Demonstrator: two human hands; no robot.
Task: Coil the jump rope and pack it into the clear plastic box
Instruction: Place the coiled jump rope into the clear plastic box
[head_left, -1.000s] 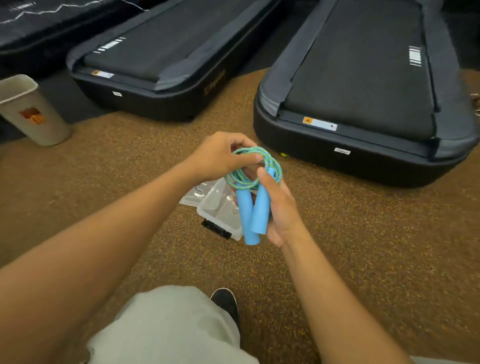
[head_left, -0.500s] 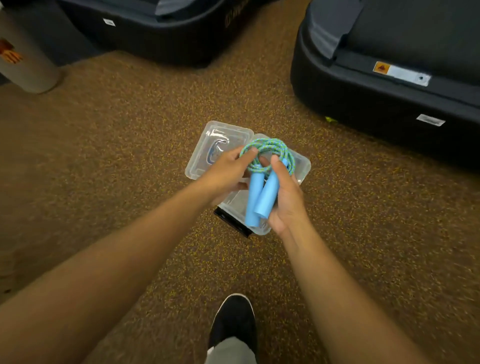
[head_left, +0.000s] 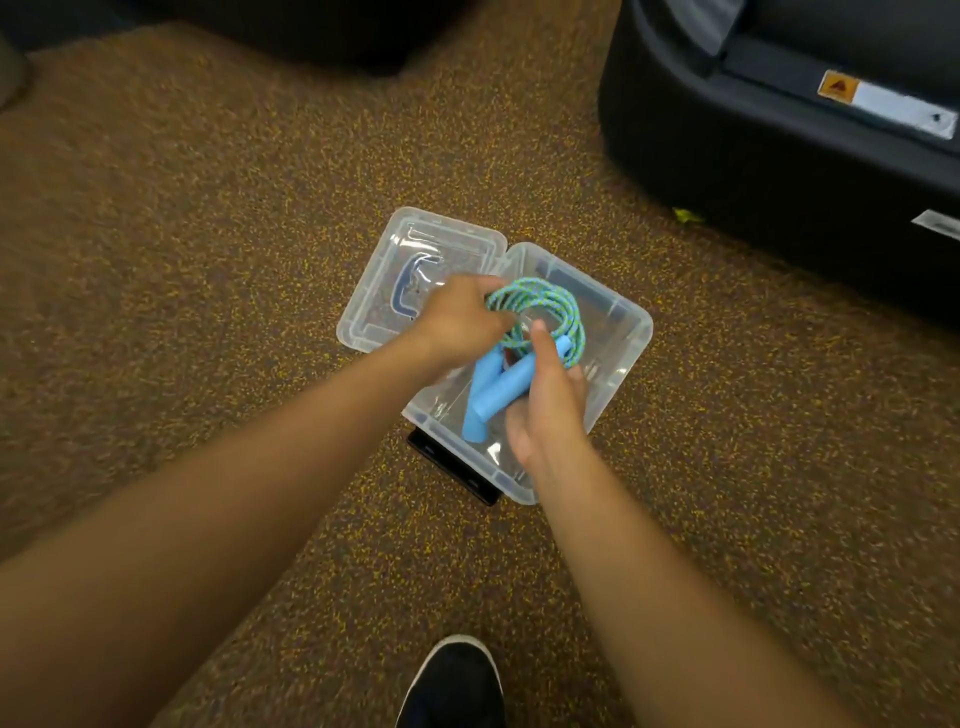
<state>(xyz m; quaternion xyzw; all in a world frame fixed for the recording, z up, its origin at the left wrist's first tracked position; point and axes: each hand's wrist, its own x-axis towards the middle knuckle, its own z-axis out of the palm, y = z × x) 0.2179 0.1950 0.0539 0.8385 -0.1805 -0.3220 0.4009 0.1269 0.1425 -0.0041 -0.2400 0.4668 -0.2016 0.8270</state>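
Both forearms are bare from the lower edge of the frame up to the hands, the left hand (head_left: 460, 317) and the right hand (head_left: 545, 410), with no sleeves, watch or rings showing. At the bottom centre sits a black shoe (head_left: 454, 686) with a white rim around its rounded toe.

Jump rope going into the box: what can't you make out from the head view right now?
- Whether the jump rope touches the clear box floor: both hands cover it.
- Right hand fingers: hidden behind the blue handles.
- Box lid latch: blurred.
- Treadmill: cut off by the edge.
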